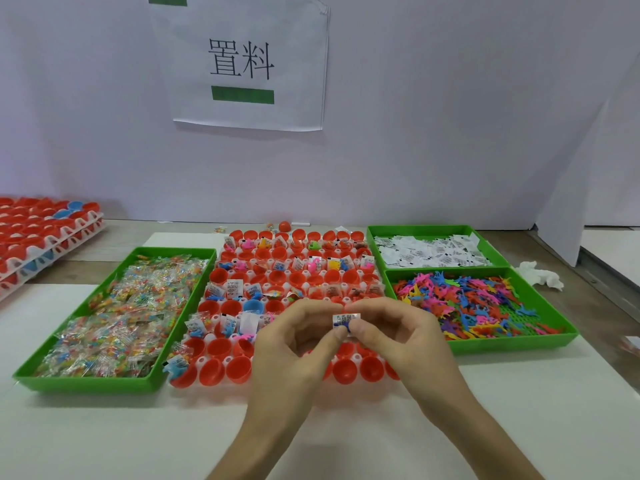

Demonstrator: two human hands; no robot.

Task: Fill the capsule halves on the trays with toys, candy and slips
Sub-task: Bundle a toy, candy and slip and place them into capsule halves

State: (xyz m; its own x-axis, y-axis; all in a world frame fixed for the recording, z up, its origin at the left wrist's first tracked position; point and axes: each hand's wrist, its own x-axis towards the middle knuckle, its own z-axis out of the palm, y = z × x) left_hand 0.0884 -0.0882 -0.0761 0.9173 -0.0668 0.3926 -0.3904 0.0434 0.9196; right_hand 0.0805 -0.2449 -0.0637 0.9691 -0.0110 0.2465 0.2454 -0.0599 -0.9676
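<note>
A white tray of red capsule halves [221, 368] lies in the middle of the table; many far halves hold toys, candy and slips, while the nearest row is bare. Above its near right part, my left hand [298, 344] and my right hand [391, 337] meet fingertip to fingertip. Together they pinch a small printed slip [345, 320] with a blue toy [343, 328] against it. A green bin of candy packets [114, 317] stands left of the tray. To the right stand a green bin of slips [433, 254] and a green bin of coloured toys [481, 303].
Stacked trays of red and blue capsule halves [41, 233] sit at the far left. A loose red half [284, 225] lies behind the tray, and crumpled white paper [540, 275] right of the bins. A white wall with a paper sign [242, 64] closes the back.
</note>
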